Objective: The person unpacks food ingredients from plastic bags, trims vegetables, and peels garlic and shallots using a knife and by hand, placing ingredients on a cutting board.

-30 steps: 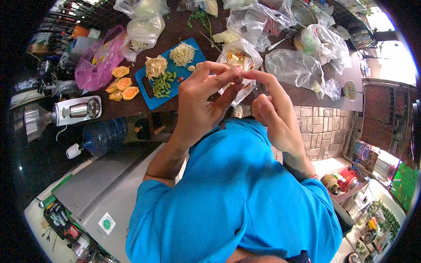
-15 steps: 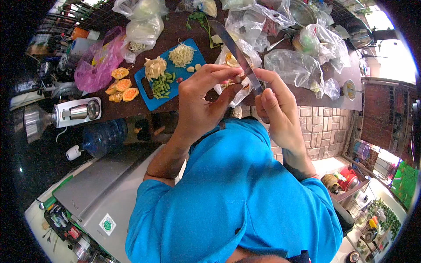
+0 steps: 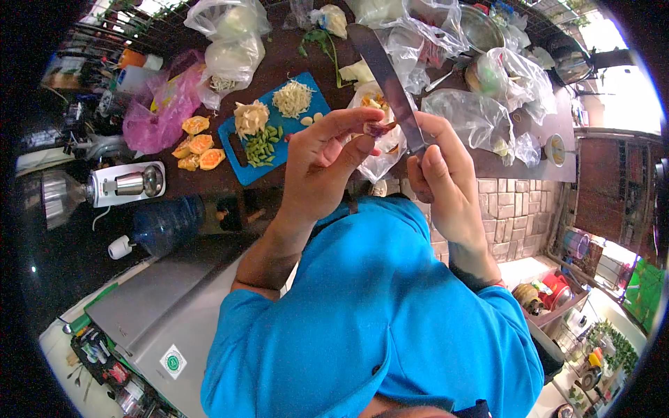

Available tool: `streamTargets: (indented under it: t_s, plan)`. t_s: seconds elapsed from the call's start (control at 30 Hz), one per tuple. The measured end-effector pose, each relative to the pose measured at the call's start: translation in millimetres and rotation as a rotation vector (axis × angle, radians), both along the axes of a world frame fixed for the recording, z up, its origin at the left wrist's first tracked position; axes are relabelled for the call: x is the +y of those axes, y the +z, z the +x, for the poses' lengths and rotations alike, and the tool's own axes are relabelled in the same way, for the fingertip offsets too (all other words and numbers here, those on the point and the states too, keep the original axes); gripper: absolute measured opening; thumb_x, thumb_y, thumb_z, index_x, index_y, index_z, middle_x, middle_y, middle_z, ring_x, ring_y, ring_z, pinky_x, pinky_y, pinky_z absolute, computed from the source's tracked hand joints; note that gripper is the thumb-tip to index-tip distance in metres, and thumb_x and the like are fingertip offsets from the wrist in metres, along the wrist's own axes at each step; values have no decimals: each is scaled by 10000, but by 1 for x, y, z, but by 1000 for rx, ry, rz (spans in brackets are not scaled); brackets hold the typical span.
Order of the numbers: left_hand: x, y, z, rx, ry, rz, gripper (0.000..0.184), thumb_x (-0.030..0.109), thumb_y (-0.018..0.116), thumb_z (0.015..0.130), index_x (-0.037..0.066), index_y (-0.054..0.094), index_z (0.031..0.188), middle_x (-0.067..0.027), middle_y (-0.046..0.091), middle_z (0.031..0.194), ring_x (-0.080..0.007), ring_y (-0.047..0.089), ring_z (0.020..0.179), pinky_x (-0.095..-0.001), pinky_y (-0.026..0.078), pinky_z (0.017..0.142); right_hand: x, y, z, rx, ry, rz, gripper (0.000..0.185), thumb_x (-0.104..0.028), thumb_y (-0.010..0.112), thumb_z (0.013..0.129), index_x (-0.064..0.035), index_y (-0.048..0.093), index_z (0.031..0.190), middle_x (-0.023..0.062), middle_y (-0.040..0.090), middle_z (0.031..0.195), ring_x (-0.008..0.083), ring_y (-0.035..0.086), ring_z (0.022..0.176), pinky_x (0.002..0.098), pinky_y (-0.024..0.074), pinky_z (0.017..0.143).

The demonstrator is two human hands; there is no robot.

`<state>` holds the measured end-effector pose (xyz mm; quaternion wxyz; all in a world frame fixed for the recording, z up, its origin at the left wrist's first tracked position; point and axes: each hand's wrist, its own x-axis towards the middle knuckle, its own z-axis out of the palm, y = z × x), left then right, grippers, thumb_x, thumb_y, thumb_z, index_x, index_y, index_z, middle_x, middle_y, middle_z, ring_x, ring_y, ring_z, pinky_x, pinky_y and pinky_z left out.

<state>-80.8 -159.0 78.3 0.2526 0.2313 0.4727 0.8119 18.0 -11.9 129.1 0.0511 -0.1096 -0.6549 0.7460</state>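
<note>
My left hand (image 3: pixel 317 160) pinches a small reddish-purple shallot (image 3: pixel 376 130) between thumb and fingertips. Wrapped round a knife (image 3: pixel 385 70) is my right hand (image 3: pixel 451 177), with the blade pointing up and away and its lower part beside the shallot. Under both hands lies a clear plastic bag (image 3: pixel 380 166) with peelings on it. To the left, a blue cutting board (image 3: pixel 245 174) carries a pile of white shreds (image 3: pixel 293 99), pale slices (image 3: pixel 251 118), cut green pieces (image 3: pixel 263 145) and garlic cloves (image 3: pixel 311 119).
Orange-yellow cut pieces (image 3: pixel 201 144) lie left of the board, near a pink plastic bag (image 3: pixel 157 115). Filled clear bags (image 3: pixel 233 59) stand at the back. Another clear bag (image 3: pixel 467 115) and a small bowl (image 3: pixel 555 150) are on the right side of the table.
The shallot has turned in my left fingers and shows more of its reddish side. My right hand has shifted slightly down, and the blade stands a little more upright.
</note>
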Motion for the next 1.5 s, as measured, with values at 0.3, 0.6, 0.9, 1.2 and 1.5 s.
streamTargets:
  t_s: [0.3,0.6,0.9,1.2,1.5]
  plan:
    - [3,7,-1,27,62,102,285,62,626,903,-16,606,1177,-98,602,1135,-160,573,1050,-275,492,873,-2,1,7,40,97,60,453,-238,448,971,-37,347,1364,-33,412,558,68,381,496,249,275,474]
    - [7,17,2,52,59,112,348,-24,616,878,14,604,1224,-98,578,1144,-163,568,1036,-280,516,838,-9,-2,2,104,37,309,404,-241,455,960,-57,441,1320,84,490,542,130,463,467,306,337,472]
    - [8,11,6,62,64,86,349,-35,608,882,0,594,1230,-99,573,1145,-155,564,1032,-283,516,845,-9,-7,5,115,7,142,445,-353,424,993,-41,480,1305,-33,429,566,52,400,512,240,300,477]
    - [10,12,7,2,130,87,244,-10,657,861,-32,626,1103,-64,632,1011,-127,585,975,-282,495,846,-12,-1,11,101,0,68,475,-359,448,980,-42,431,1333,-47,423,586,44,389,520,228,291,480]
    - [7,12,4,294,249,-33,227,14,695,836,-11,651,1057,-105,640,1044,-149,609,951,-296,507,841,-8,-7,7,76,18,226,424,-318,442,980,-55,450,1313,-24,407,516,72,385,476,267,286,464]
